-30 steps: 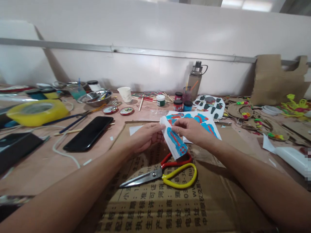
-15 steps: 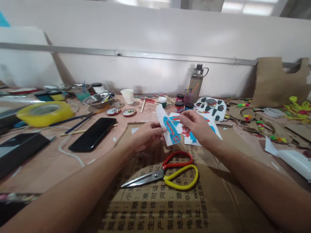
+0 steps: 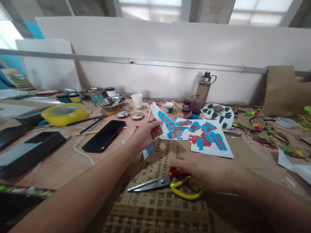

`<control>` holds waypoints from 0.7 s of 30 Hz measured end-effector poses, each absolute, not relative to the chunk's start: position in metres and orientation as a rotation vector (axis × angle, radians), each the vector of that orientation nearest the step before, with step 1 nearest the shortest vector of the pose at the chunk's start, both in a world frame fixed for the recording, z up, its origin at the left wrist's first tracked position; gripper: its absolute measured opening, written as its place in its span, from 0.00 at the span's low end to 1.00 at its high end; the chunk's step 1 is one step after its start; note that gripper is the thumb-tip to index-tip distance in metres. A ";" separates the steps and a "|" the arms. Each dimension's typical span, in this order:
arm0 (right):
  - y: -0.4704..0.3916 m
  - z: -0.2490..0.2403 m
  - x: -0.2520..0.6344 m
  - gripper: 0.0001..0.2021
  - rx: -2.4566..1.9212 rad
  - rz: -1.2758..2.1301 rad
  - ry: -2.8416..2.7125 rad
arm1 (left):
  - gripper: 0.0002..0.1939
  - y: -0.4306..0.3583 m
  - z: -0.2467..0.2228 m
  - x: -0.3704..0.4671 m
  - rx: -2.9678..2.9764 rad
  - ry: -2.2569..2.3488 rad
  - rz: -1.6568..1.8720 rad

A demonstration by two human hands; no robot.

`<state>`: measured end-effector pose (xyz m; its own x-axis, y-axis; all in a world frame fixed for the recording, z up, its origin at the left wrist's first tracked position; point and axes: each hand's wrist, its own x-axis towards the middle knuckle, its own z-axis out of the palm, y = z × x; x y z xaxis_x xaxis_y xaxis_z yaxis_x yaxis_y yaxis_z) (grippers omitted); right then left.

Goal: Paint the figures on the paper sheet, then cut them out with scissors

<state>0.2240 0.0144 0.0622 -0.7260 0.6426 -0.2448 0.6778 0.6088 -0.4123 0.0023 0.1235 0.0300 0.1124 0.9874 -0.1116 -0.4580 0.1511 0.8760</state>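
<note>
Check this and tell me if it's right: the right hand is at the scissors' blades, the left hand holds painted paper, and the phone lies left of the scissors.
One detail is wrong: the head view shows the right hand at the handles of the scissors instead. The left hand holds painted paper, and the phone lies left of the scissors.

- We face a long white panel [image 3: 150,42], its surface softly glossy with light.
- Across it we see a grey rail [image 3: 184,66].
- At left we find a smaller white board [image 3: 48,71], upright.
- Above, we see bright windows [image 3: 150,13] flanking a pale pillar [image 3: 216,14].
- Before us, a pinkish worktop [image 3: 59,170] stretches back towards the panel.
</note>
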 end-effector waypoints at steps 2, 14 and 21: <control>0.017 0.059 0.223 0.18 1.092 -0.725 2.796 | 0.07 0.125 0.029 0.002 0.771 0.865 1.265; 0.033 0.073 0.225 0.15 1.345 -1.151 3.119 | 0.10 0.124 0.043 0.000 0.580 0.913 1.331; 0.044 0.064 0.224 0.29 1.778 -1.723 3.137 | 0.05 0.119 0.039 0.004 0.664 0.870 1.332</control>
